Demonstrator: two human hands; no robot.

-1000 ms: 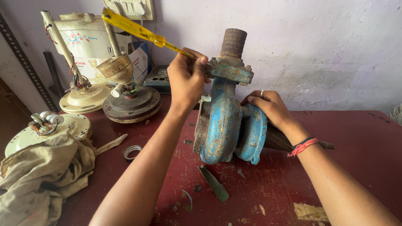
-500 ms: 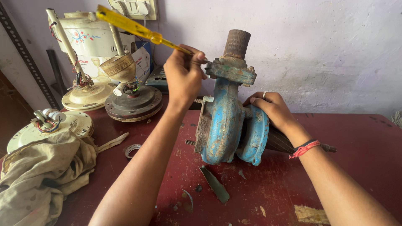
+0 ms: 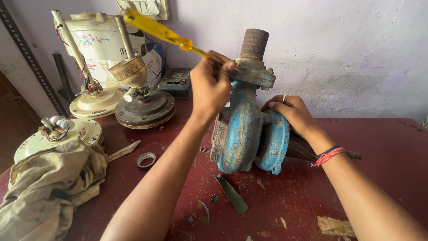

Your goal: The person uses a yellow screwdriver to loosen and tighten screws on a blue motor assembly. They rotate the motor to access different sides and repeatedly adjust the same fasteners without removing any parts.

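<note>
A worn blue water pump (image 3: 243, 129) with a rusty pipe stub (image 3: 254, 44) on top stands on the dark red table (image 3: 379, 147). My left hand (image 3: 210, 87) grips a yellow-handled screwdriver (image 3: 162, 33), whose tip is at the pump's upper flange, hidden behind my fingers. My right hand (image 3: 292, 114) lies over the pump's rear housing and holds it steady; a ring shows on one finger and a red thread on the wrist.
Ceiling-fan motors (image 3: 142, 107) with downrods stand at the back left, with a white fan body (image 3: 53, 138) and a dirty cloth (image 3: 49, 183) in front. A tape roll (image 3: 146, 159), a metal strip (image 3: 232, 194) and small scraps lie on the table. A dark switch box (image 3: 177, 82) sits by the wall.
The view has shifted slightly. My left hand has turned the screwdriver a little at the flange, so its handle points more up-left. My right hand stays on the pump.
</note>
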